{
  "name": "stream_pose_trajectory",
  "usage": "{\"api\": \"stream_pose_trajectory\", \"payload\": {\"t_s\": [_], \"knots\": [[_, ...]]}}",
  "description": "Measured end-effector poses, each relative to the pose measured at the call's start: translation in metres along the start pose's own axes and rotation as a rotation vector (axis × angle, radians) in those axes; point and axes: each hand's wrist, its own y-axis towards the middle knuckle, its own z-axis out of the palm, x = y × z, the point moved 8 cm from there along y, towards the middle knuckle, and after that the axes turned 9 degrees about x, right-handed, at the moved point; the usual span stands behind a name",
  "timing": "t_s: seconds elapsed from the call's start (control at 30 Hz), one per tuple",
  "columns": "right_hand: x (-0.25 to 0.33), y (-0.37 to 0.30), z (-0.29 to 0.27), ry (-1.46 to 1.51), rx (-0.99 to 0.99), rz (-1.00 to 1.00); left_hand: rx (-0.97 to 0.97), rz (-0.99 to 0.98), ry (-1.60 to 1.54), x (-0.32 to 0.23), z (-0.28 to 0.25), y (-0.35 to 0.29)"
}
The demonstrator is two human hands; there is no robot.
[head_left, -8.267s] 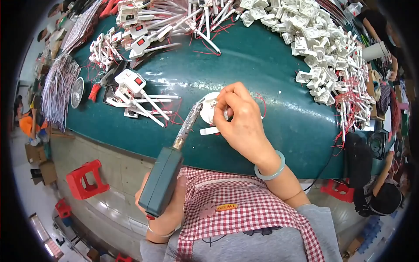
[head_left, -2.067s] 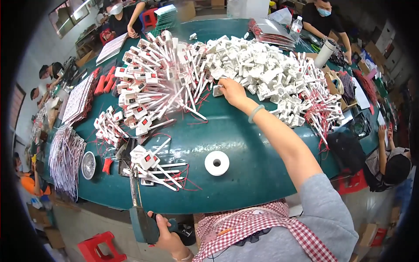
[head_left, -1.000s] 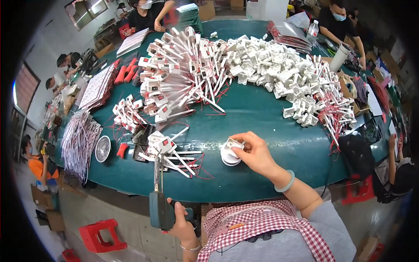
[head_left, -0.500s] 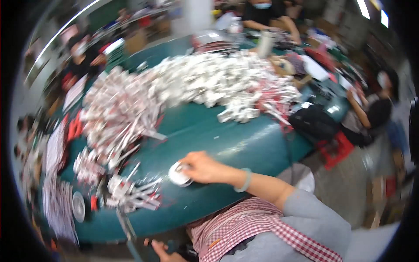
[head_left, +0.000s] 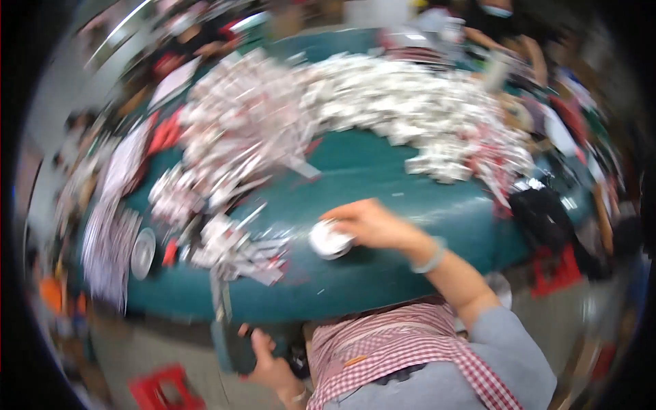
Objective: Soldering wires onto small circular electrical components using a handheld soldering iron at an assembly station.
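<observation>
My right hand [head_left: 376, 224] has its fingers closed over the edge of a round white roll [head_left: 331, 240], low over the green tabletop [head_left: 383, 277]. Whether the roll touches the table I cannot tell. Below the table's near edge, my left hand [head_left: 270, 369] has its fingers apart and a dark band near one fingertip; nothing shows in it. A greyish strip [head_left: 220, 301] hangs off the table edge close to this hand. Left of the roll lies a small loose bunch of white strips with red bits [head_left: 239, 249].
A big heap of white-and-red strips [head_left: 246, 116] joins a pile of small white pieces [head_left: 383, 96] across the far side. Bundled strips [head_left: 113, 239] and a white disc [head_left: 143, 253] lie left. Red stools [head_left: 167, 389] stand on the floor. Other people sit around the table.
The view has swung, so the table sits farther right and higher in it. A red stool has appeared at lower left. My right hand still holds the roll; more of my left hand shows.
</observation>
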Motion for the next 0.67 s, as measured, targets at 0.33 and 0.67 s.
{"api": "stream_pose_trajectory", "payload": {"t_s": [0.33, 0.67], "knots": [[0.027, 0.011, 0.011, -0.21, 0.175, -0.003, -0.253, 0.431, 0.015, -0.077, -0.079, 0.073], [0.021, 0.003, 0.003, -0.149, 0.132, 0.061, -0.394, 0.514, 0.889, -0.029, -0.134, 0.258]]}}
